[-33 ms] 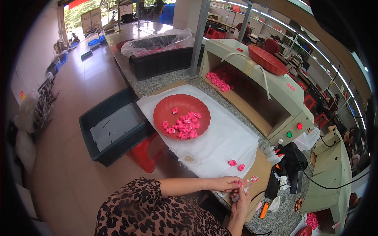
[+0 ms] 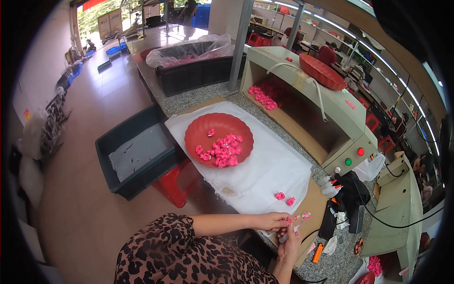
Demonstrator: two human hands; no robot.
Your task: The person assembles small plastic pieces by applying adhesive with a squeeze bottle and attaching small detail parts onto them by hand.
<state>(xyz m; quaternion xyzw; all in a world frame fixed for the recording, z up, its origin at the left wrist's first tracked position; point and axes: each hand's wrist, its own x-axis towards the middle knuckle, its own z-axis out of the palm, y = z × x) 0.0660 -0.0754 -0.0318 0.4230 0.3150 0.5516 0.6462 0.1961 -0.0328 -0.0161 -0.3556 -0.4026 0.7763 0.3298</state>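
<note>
My left hand (image 2: pixel 274 221) is closed in a pinch on a small pink piece (image 2: pixel 288 220), whose details the fingers partly hide. Close beside it, my right hand (image 2: pixel 291 242) wraps round a small whitish squeeze bottle (image 2: pixel 283 238) with a thin tip. Just beyond the fingers, several small pink and silvery pieces (image 2: pixel 306 215) lie on a brown board (image 2: pixel 309 196). Two pink ring-shaped pieces (image 2: pixel 285 199) rest on the white sheet (image 2: pixel 265 173). Farther left on that sheet stands a red scalloped bowl (image 2: pixel 236 124) holding many similar pink pieces.
A beige open-fronted box (image 2: pixel 293 66) with red and green buttons contains a pink heap. White bottles (image 2: pixel 329 187), a black bag (image 2: pixel 349 194) and an orange lighter (image 2: pixel 317 252) are at the right. A dark bin (image 2: pixel 113 187) sits left over a red stool (image 2: pixel 172 187).
</note>
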